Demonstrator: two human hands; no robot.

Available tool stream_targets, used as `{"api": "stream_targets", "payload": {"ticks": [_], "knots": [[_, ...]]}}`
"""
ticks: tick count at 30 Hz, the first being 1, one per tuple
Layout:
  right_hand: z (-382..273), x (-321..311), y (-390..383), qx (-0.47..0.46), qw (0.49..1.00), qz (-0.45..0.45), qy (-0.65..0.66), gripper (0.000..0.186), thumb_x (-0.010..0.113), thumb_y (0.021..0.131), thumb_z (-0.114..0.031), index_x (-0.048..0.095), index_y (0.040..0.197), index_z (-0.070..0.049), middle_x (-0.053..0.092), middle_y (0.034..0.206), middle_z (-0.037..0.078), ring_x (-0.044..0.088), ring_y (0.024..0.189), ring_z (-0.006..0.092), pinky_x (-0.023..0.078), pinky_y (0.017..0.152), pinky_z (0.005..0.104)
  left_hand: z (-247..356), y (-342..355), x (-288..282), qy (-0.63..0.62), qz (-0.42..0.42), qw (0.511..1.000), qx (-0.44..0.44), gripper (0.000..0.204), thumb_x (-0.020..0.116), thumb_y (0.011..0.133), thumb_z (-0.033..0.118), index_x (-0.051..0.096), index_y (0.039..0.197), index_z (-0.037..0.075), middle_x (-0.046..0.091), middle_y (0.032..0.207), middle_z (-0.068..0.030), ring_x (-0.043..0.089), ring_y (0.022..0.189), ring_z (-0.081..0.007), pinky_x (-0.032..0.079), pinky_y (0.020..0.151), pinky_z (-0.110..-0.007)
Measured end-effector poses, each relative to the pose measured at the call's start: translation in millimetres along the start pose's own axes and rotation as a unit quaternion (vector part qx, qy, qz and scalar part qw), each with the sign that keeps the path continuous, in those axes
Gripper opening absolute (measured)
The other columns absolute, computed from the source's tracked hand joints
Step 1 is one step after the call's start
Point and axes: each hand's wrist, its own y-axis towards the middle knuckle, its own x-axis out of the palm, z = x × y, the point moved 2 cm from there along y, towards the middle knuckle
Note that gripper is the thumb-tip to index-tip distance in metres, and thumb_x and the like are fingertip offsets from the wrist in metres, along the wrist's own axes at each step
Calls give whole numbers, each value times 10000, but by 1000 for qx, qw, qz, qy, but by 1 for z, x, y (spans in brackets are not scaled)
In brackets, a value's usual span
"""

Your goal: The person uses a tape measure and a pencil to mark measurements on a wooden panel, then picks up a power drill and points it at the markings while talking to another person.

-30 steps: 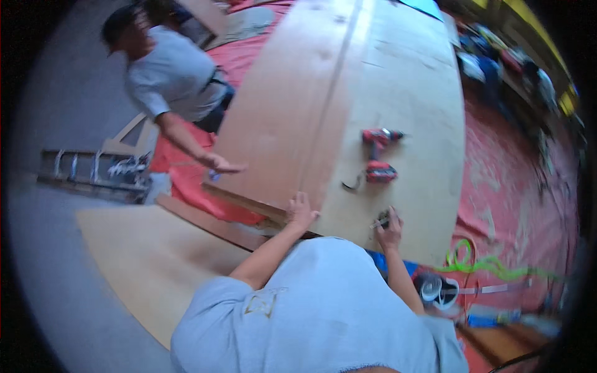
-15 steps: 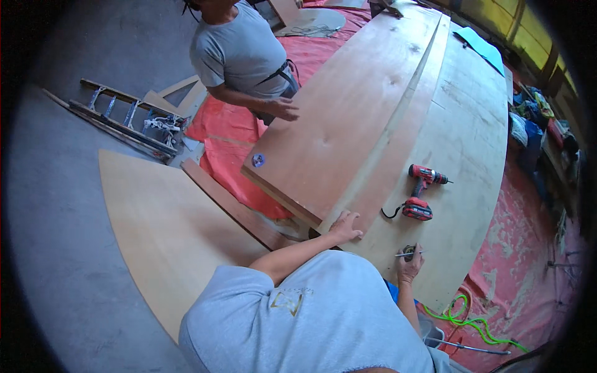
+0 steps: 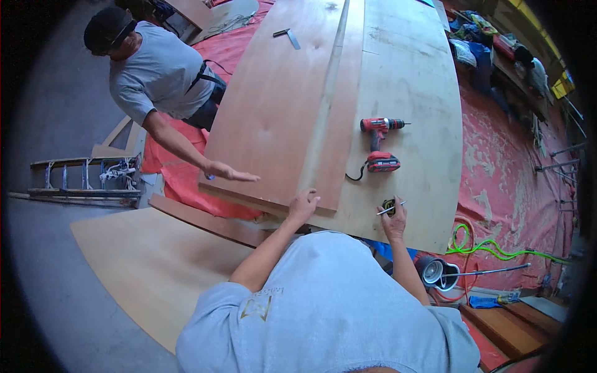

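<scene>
My left hand rests with fingers spread on the near end of a long plywood strip lying on a large plywood sheet. My right hand holds a small tape measure together with a pencil, near the sheet's front edge. A red cordless drill lies on the sheet beyond my right hand. A brown plywood panel lies left of the strip. A co-worker in a grey shirt reaches a flat hand over that panel's near corner.
A red tarp covers the floor on the right, with a green hose and a cable reel. A curved plywood sheet lies on the floor at left, next to a folded ladder. A square tool lies at the far end.
The view has swung, so the table sits more upright in the picture. The co-worker's hand has reached out over the brown panel's corner. My hands stay on the strip and tape measure.
</scene>
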Motion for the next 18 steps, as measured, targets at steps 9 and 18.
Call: {"api": "stream_targets", "payload": {"ticks": [9,18], "knots": [[-94,5,28,-110,991,46,58,347,797,905,-146,680,1219,-56,684,1356,178,653,1178,391,517,1021,462,5,54,-72,-33,125,990,47,312,709,958,298,734,1156,59,748,1143,-164,749,955,-313,585,862,-438],[-220,119,163,-213,974,-27,73,422,668,1007,-184,540,1392,-67,529,1524,253,501,1410,443,455,1138,487,45,112,-122,-90,103,990,36,314,698,984,302,732,1187,65,773,1128,-155,760,1010,-302,592,884,-425]]}}
